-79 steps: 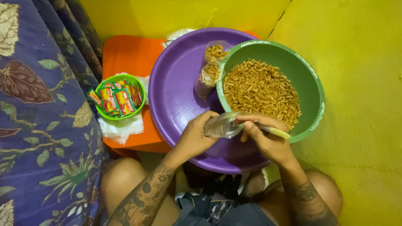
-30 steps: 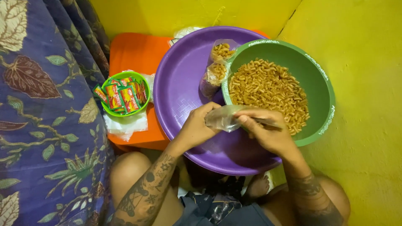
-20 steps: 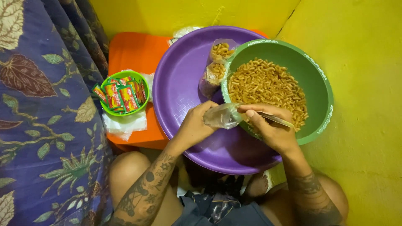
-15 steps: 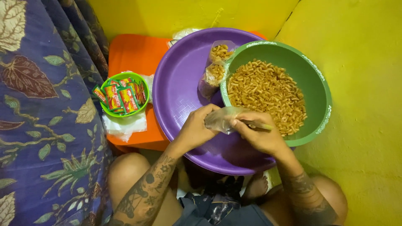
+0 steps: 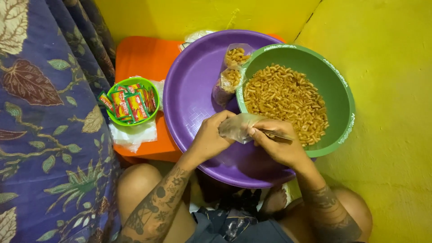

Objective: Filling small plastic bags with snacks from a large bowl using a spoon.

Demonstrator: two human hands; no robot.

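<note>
Right hand [image 5: 279,146] drawn back from green bowl [image 5: 344,108] toward 7 o'clock; spoon [image 5: 275,135] now tipped into mouth of clear bag [image 5: 236,127], pinched by left hand [image 5: 209,139].

A home floor corner: yellow walls [image 5: 387,112], patterned curtain [image 5: 40,112].

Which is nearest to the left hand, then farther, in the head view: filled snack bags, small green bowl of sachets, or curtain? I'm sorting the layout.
From the left hand:
1. Filled snack bags, just beyond it on the purple tray, by the big bowl.
2. Small green bowl of sachets, to its left on the orange stool.
3. Curtain, at far left.
</note>
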